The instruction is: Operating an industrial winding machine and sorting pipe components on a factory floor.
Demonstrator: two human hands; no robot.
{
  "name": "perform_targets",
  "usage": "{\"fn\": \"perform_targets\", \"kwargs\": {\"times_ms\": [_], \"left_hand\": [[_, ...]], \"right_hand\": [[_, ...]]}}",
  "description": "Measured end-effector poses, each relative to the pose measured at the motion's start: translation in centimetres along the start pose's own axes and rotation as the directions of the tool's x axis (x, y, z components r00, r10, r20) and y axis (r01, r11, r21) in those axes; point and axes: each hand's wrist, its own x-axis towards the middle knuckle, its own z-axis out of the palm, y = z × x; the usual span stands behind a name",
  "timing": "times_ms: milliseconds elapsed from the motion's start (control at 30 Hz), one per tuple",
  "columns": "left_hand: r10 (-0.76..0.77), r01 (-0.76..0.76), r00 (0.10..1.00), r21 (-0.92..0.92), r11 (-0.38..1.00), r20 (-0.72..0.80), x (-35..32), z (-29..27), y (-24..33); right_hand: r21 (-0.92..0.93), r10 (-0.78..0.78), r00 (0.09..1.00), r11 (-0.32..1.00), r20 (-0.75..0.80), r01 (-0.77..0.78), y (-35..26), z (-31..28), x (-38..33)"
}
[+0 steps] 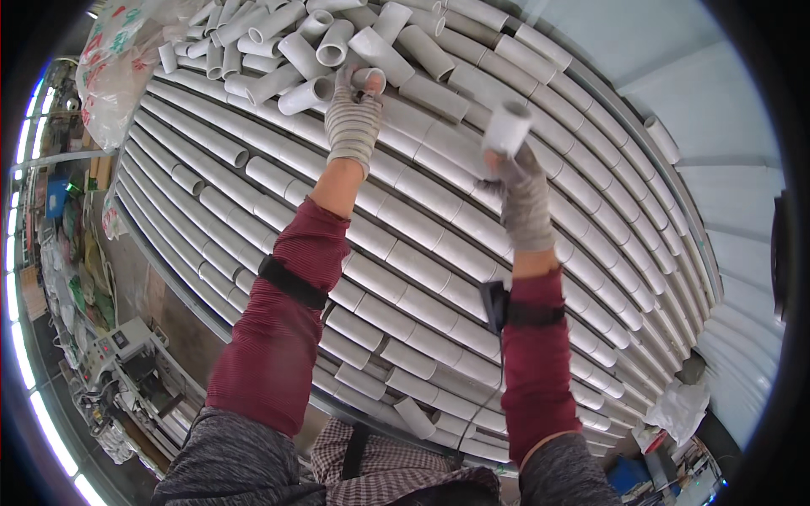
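My left hand (352,122), in a striped knit glove with bare fingertips, is at the edge of a heap of short white tubes. Its fingers and thumb close on the open end of one tube (369,78); the rest of that tube is partly hidden. To the right, my right hand (525,196), in a similar glove, grips another short white tube (508,128) and holds it tilted up above the rows. This tube and the fingers are slightly blurred. Beneath both hands lie long rows of white tubes (405,181), set end to end.
A loose heap of tubes (278,51) lies at the far side, beside a clear plastic bag (118,76). One tube (661,140) rests apart near the right edge. A machine with a control panel (118,346) stands at lower left. A white bag (679,405) lies at lower right.
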Motion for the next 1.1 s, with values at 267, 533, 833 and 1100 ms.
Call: {"fn": "perform_targets", "kwargs": {"times_ms": [267, 533, 833, 1100], "left_hand": [[0.084, 0.057, 0.935, -0.379, 0.924, 0.345, -3.6, 0.0, 1.0], [0.342, -0.204, 0.798, -0.311, 0.928, 0.496, -35.1, -2.9, 2.8], [0.003, -0.107, 0.898, 0.213, 0.971, 0.439, -53.5, -10.5, 0.0], [-0.114, 0.11, 0.857, 0.036, 0.993, 0.502, -47.9, -9.5, 0.9]], "right_hand": [[-0.678, 0.187, 0.874, 0.709, 0.448, 0.196, -2.7, -2.7, 3.2], [-0.294, 0.212, 0.9, 0.951, 0.381, -0.099, 1.9, -11.2, -23.4], [-0.282, 0.263, 0.922, 0.896, -0.286, -0.343, 11.1, -25.1, -48.0], [-0.932, -0.225, 0.968, 0.36, -0.11, -0.023, 13.4, -35.2, -56.2]]}}
